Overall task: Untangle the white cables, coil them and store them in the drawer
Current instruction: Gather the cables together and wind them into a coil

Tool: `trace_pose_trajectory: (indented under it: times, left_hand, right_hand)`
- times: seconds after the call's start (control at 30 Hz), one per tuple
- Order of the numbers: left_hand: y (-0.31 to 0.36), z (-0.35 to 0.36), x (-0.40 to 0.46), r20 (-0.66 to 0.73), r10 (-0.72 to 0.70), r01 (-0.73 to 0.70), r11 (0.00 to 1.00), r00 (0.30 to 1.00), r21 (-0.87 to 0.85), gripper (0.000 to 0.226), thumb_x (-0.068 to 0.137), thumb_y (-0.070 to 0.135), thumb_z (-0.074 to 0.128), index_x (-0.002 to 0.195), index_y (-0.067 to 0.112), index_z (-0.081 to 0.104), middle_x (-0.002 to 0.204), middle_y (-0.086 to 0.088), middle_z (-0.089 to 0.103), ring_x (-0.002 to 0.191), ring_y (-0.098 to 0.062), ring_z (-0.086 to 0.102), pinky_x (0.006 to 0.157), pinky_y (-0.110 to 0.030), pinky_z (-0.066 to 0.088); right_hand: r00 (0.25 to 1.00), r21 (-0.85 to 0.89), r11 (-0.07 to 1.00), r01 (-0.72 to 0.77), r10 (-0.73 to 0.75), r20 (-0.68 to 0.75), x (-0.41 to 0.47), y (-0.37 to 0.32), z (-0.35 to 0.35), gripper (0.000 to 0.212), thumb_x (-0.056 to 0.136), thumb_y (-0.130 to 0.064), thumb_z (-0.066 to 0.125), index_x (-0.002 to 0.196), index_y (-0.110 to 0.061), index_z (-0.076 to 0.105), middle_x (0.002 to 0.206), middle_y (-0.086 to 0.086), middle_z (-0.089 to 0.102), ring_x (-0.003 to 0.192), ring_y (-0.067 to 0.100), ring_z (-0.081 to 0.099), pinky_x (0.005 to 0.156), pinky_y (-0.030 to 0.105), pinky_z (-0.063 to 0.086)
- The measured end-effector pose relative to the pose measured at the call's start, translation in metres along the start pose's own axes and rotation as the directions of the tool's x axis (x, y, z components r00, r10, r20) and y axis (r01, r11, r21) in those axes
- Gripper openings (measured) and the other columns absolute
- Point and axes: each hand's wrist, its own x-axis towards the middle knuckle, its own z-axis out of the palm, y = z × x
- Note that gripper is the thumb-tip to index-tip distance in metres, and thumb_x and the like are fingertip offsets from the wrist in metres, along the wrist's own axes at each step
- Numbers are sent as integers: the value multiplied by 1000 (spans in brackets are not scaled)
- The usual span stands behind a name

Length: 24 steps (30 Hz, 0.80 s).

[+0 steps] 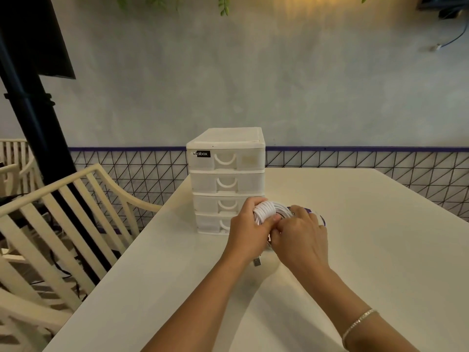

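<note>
Two hands — left hand (247,226), right hand (300,235) — grip one cable coil (266,212) before four drawers (225,181).

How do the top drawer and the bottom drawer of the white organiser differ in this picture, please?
The top drawer carries a black label at its left; the bottom drawer shows none. The top drawer is fully visible, while the bottom drawer is partly hidden behind the left hand holding the coiled white cable. Both are shut, translucent white, with curved handles.
</note>
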Motion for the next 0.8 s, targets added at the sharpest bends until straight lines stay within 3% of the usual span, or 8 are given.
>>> trace_pose_trajectory:
  times: [0.1, 0.17, 0.2, 0.3, 0.43, 0.53, 0.63, 0.8]
  left_hand:
    - [-3, -4, 3, 46, 25, -23, 999, 999, -39, 36, 84, 24, 68, 117, 31, 55, 98, 11, 59, 87, -10, 57, 72, -17, 50]
    - [-4, -6, 3, 91, 37, -31, 997, 995, -66, 36, 86, 23, 67, 116, 38, 55, 104, 5, 61, 91, -15, 60, 79, -32, 56]
    - [-4, -7, 3, 115, 44, -35, 997, 992, -75, 36, 87, 23, 66, 116, 42, 54, 108, 3, 61, 93, -16, 60, 79, -33, 56]
    - [-2, -11, 2, 188, 70, -52, 994, 980, -100, 37, 88, 27, 64, 114, 50, 51, 112, 3, 60, 92, -16, 61, 78, -33, 57]
    - [-4, -18, 6, 262, 113, -125, 992, 958, 31, 40, 85, 23, 68, 112, 48, 54, 89, 4, 59, 71, -12, 54, 74, -30, 52]
    - [-4, -19, 6, 292, 98, -151, 975, 951, 164, 43, 80, 20, 72, 116, 41, 57, 95, 1, 60, 73, -9, 55, 72, -23, 48]
    - [-6, -20, 6, 283, 86, -158, 956, 955, 245, 41, 72, 30, 78, 106, 44, 60, 96, 4, 62, 87, -17, 58, 79, -32, 52]
    - [-4, -21, 3, 340, 54, -147, 956, 939, 253, 35, 72, 35, 78, 104, 37, 63, 83, 14, 58, 80, -12, 57, 71, -23, 50]
  right_hand:
    - [1000, 227, 974, -6, -1, 30, 4, 4, -5, 27, 80, -34, 49, 66, -30, 72, 114, 4, 59, 114, 30, 48, 88, 34, 40]
    - [993, 364, 931, -36, -7, 116, 6, 8, -10, 30, 70, -38, 48, 46, -29, 63, 81, -1, 55, 109, 33, 51, 78, 33, 39]
    - [987, 437, 897, -70, -2, 163, 7, 9, -15, 31, 71, -35, 53, 44, -25, 63, 82, 1, 55, 109, 32, 50, 78, 34, 38]
    - [958, 661, 716, -225, 40, 283, 9, 14, -25, 18, 79, -15, 62, 64, -8, 70, 108, 8, 61, 101, 20, 51, 85, 35, 39]
    - [926, 750, 557, -357, 107, 361, 16, 22, -32, 15, 78, -10, 61, 71, 2, 66, 75, 11, 61, 79, 21, 49, 77, 35, 38]
    - [932, 727, 601, -333, 91, 352, 17, 26, -34, 22, 86, -17, 61, 66, -10, 67, 76, -1, 63, 78, 14, 53, 77, 29, 37]
    - [947, 692, 673, -262, 41, 319, 17, 29, -35, 33, 92, -32, 55, 65, -16, 66, 81, 1, 64, 83, 17, 55, 81, 30, 37]
    - [938, 702, 667, -248, -14, 345, 19, 35, -41, 40, 96, -38, 42, 69, -13, 57, 57, 7, 51, 53, 18, 43, 49, 25, 32]
